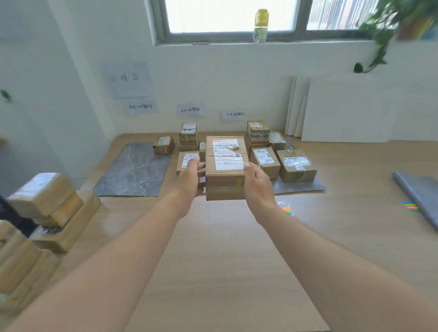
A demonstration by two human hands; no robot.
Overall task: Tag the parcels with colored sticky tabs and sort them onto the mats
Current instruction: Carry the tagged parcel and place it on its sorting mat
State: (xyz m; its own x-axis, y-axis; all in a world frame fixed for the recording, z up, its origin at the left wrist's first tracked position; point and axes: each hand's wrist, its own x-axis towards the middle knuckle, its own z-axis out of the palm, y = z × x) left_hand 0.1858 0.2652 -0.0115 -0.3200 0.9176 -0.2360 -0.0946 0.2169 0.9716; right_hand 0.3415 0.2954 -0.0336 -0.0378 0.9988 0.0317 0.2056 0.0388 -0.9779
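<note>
Right now both arms reach straight out, and the left hand (192, 175) and right hand (257, 183) clasp one cardboard parcel (225, 165) between them, raised above the wooden floor (217, 266). The left hand is curled round the parcel's left edge with the fingers wrapped to the far side; the right hand is pressed flat against the right front corner, thumb on top, fingers hidden behind. A white shipping label (228, 154) covers the parcel's top, and a green tab (239, 183) sticks on its front face just beside the right hand. Beyond the left hand lies a dark marbled mat (135, 169), with one small box (164, 145) bearing an orange tab at its far corner. Straight past the parcel, a middle group of boxes (187, 134) stands partly hidden behind it. Beyond the right hand, more boxes (297, 166) sit on a grey mat (301, 186). Near the right wrist, on the floor, is a strip of coloured tabs (287, 210); a second strip (411, 206) lies well out to the right, touching a grey folded sheet (425, 199). Close on the left of the left forearm, blurred, is a stack of parcels (49, 206).
</note>
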